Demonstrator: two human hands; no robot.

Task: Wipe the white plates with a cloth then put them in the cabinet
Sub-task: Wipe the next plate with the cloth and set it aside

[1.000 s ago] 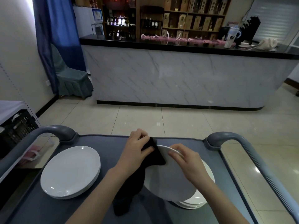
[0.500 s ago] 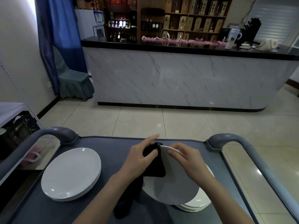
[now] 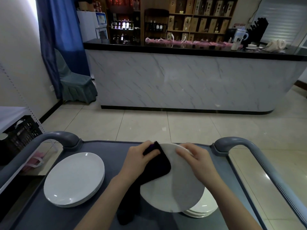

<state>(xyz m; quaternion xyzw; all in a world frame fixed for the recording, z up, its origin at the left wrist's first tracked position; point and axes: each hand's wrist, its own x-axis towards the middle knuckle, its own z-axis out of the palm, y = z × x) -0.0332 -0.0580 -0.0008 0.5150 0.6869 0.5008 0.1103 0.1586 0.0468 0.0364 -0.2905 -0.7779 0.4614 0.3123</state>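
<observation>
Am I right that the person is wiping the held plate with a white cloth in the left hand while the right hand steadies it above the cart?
Not quite: the cloth is black, not white, as the head view shows. The left hand does press it on the held plate while the right hand steadies it above the cart.

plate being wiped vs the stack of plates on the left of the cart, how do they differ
The held plate is lifted and tilted, gripped by the right hand; the left stack lies flat on the cart, untouched. The held plate is single, while the left stack holds several. A black cloth, pressed by the left hand, covers part of the held plate; the left stack is bare. Both are round, plain white.
</observation>
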